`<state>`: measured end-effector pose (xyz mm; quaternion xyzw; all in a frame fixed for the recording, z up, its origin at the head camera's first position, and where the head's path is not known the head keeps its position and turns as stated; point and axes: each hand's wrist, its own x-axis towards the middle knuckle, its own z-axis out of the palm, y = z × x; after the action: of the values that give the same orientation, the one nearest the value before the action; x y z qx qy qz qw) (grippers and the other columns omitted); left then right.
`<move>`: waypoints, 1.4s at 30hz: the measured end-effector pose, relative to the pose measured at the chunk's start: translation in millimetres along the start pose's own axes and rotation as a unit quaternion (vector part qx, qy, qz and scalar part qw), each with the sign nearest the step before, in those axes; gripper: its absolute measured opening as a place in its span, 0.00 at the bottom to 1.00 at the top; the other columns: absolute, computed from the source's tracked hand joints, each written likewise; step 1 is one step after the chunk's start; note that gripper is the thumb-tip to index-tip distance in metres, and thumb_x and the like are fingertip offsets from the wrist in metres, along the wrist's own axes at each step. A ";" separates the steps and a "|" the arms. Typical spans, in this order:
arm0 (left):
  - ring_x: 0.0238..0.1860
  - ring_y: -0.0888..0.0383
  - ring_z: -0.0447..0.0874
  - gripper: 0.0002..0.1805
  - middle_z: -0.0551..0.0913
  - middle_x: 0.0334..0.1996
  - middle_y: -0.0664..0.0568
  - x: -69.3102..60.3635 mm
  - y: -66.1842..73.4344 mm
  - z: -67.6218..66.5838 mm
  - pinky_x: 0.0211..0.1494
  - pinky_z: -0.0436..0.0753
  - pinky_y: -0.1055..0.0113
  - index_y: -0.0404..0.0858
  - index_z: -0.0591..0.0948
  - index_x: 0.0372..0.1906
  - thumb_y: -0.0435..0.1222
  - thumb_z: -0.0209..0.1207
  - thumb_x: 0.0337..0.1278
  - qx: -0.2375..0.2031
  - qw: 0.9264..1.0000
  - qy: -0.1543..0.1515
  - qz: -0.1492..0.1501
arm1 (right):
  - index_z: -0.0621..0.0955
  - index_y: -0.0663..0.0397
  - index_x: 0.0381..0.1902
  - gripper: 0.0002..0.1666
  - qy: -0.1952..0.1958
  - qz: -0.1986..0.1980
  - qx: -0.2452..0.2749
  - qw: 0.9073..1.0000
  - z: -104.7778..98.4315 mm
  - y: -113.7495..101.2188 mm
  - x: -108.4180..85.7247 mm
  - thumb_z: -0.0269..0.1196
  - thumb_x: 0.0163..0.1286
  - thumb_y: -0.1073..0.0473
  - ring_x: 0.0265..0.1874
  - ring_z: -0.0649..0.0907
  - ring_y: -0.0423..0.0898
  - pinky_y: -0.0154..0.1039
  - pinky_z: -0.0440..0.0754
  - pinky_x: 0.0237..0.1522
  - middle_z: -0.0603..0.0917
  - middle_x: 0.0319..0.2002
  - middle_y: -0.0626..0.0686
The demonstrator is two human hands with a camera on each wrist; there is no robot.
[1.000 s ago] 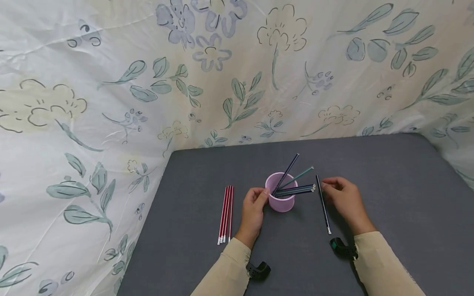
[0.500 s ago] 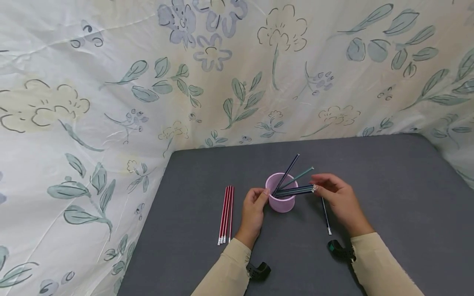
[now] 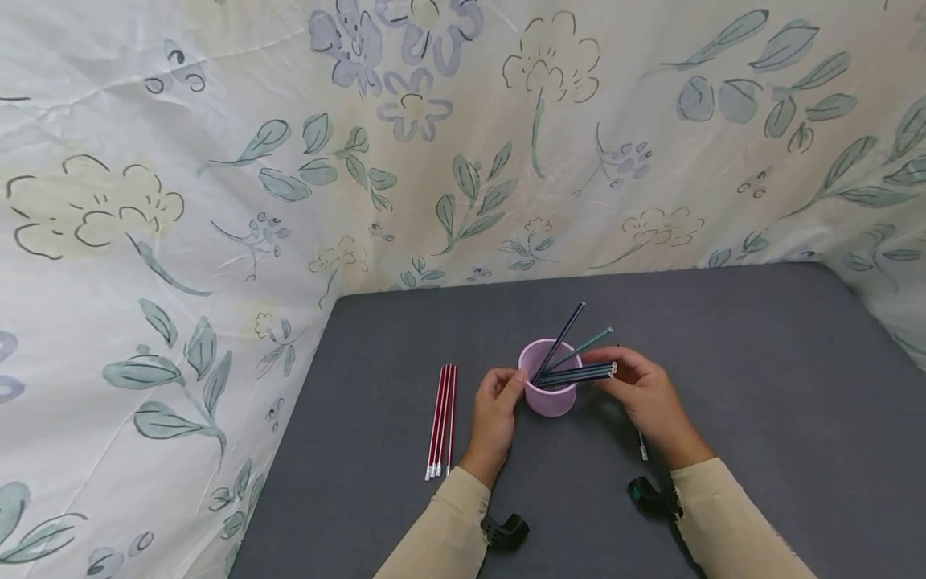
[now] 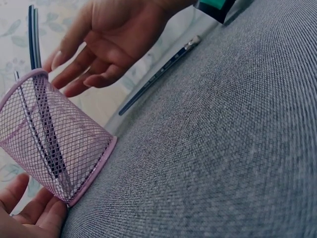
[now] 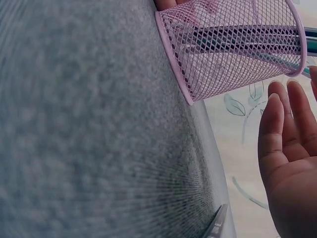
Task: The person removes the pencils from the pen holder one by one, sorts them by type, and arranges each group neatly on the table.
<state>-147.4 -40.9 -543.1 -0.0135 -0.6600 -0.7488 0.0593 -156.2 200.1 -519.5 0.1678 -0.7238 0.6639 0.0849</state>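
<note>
I judge the pink mesh cup [image 3: 551, 404], upright on the worktop [image 3: 781, 418] between my spread right grip [image 3: 649, 396] and relaxed left grip [image 3: 493, 418] touching it, light, stiff, best held low.

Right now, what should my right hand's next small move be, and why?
Probably pinch the bunched dark pencils: they lean out of the pink mesh cup toward your right hand, whose fingers look loosely extended nearby, and your left hand touches the cup, so it could steady it.
</note>
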 end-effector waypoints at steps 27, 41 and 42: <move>0.49 0.53 0.83 0.12 0.85 0.45 0.49 -0.3 -1.4 -1.4 0.58 0.81 0.65 0.32 0.83 0.51 0.39 0.63 0.79 -0.005 1.000 0.001 0.005 | 0.86 0.71 0.55 0.18 -0.014 -0.051 0.031 0.998 9.5 -8.8 -2.8 0.66 0.70 0.83 0.53 0.85 0.47 0.35 0.85 0.53 0.85 0.53 0.64; 0.49 0.53 0.83 0.13 0.84 0.44 0.48 0.6 -0.7 -0.9 0.60 0.81 0.61 0.28 0.82 0.51 0.37 0.63 0.79 -0.014 1.000 0.000 0.006 | 0.85 0.72 0.55 0.18 0.001 -0.031 0.033 0.999 8.7 -15.2 -2.3 0.66 0.70 0.83 0.51 0.87 0.47 0.36 0.85 0.53 0.86 0.54 0.63; 0.49 0.53 0.83 0.13 0.84 0.44 0.48 0.7 -0.9 -1.0 0.60 0.81 0.61 0.29 0.82 0.51 0.37 0.63 0.79 -0.014 1.000 0.000 0.005 | 0.85 0.71 0.56 0.17 0.004 -0.026 0.029 0.999 8.7 -16.3 -2.3 0.66 0.71 0.82 0.51 0.87 0.47 0.36 0.85 0.53 0.86 0.54 0.62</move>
<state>-148.1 -41.9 -544.1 -0.0176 -0.6490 -0.7580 0.0626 -147.4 190.7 -506.0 0.1865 -0.6992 0.6829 0.1002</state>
